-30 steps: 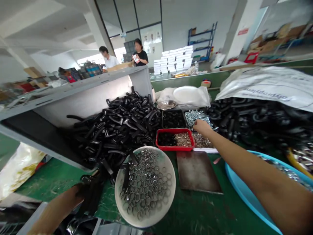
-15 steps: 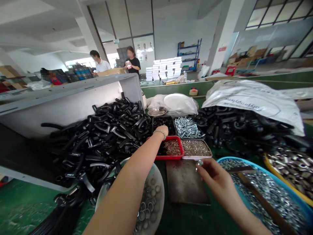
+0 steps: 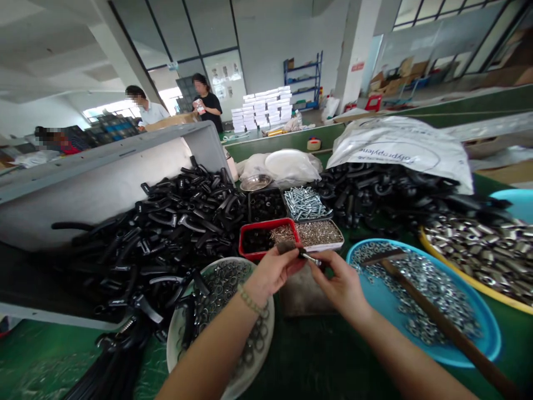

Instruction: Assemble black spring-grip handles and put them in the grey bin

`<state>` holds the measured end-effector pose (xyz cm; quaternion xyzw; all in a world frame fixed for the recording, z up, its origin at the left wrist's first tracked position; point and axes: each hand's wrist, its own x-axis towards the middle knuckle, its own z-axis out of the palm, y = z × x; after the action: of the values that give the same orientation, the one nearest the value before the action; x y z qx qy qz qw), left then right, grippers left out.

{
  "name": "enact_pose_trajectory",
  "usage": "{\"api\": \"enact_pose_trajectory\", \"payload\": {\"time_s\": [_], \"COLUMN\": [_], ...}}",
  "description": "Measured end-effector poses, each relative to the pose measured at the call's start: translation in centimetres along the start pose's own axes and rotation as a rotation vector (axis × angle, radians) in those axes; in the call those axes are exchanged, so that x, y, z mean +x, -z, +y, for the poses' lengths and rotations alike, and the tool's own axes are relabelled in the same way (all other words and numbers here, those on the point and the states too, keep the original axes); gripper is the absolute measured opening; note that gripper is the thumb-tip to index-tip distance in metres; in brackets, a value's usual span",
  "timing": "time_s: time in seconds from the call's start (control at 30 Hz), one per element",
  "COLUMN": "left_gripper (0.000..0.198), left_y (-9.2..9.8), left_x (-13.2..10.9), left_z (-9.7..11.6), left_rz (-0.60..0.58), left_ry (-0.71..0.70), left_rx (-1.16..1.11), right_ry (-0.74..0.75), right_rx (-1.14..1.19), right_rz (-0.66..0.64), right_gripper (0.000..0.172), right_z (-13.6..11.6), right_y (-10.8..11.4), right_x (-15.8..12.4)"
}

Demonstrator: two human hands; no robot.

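Silver bolt [image 3: 310, 258], black piece [image 3: 301, 253], partly hidden in left hand [image 3: 275, 270]

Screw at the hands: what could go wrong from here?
The screw is small and seems pinched by the right hand's fingertips, beside a black piece in the left hand; it could slip and drop onto the plate.

The left forearm passes over the bowl of rings, so it might nudge the bowl.

The hammer's handle juts over the blue basin's rim; the right arm might catch it.
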<state>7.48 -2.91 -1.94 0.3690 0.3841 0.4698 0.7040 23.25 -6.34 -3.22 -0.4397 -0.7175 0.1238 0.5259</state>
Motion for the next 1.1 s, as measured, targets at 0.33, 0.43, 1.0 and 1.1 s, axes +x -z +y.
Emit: {"api": "enact_pose_trajectory", "payload": {"time_s": [0.33, 0.43, 1.0, 1.1], "left_gripper": [0.046, 0.046, 0.025, 0.023], "left_y": [-1.0, -0.8, -0.3, -0.5], "left_x": [-6.4, -7.5, -11.1, -11.3], "left_z": [-3.6, -4.6, -5.0, -5.1], "left_rz": [0.035, 0.061, 0.132, 0.158], "left_ry": [-0.087, -0.093, 0.183, 0.190], "left_rx": [-0.213, -0.173, -0.355, -0.397], "right_ry": [0.417, 0.442, -1.001, -1.035], "right_rx": [-0.386, -0.439, 1.114, 1.023], "right_rz": [-0.239, -0.278, -0.352, -0.259], "right_gripper": [0.012, 0.015, 0.032, 0.034], "right_z": [-1.2, -1.7, -1.1, -1.4], "right_y": [0.4, 0.4, -2.1, -2.3], "right_x": [-3.0, -4.1, -7.4, -7.2]}}
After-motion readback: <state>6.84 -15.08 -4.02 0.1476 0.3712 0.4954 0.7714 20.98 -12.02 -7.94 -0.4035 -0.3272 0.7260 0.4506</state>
